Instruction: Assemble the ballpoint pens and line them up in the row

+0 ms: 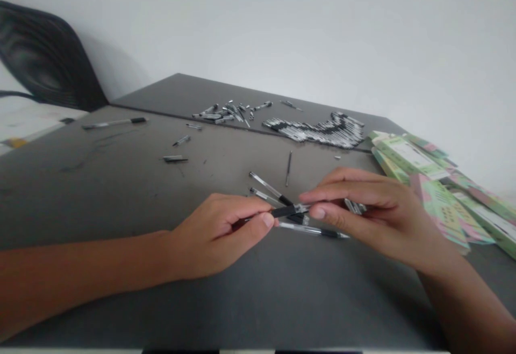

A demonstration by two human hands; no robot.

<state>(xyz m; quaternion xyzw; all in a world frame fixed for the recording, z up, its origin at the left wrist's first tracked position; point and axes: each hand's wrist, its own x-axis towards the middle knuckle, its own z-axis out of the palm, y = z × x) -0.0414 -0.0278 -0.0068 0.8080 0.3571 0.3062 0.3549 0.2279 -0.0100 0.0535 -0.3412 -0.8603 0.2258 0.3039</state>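
Between my two hands is a pen point(284, 212) with a black grip and a clear tip end. My left hand point(226, 230) pinches its dark part between thumb and index finger. Thumb and fingers of my right hand point(371, 209) close on the clear end at the right. Small clear pieces point(353, 207) show under the right fingers; whether that hand holds them I cannot tell. Just behind and below the held pen lie loose pens, one clear pen point(310, 230) with its tip to the right and another point(268, 185) slanting away. A thin refill point(289, 168) lies farther back.
A long row of pens point(322, 131) lies side by side at the back, left of it a pile of pen parts point(226, 113). Green and pink boxes point(415, 158) cover the right side. A single pen point(115, 123) lies far left, near a black chair point(48, 53).
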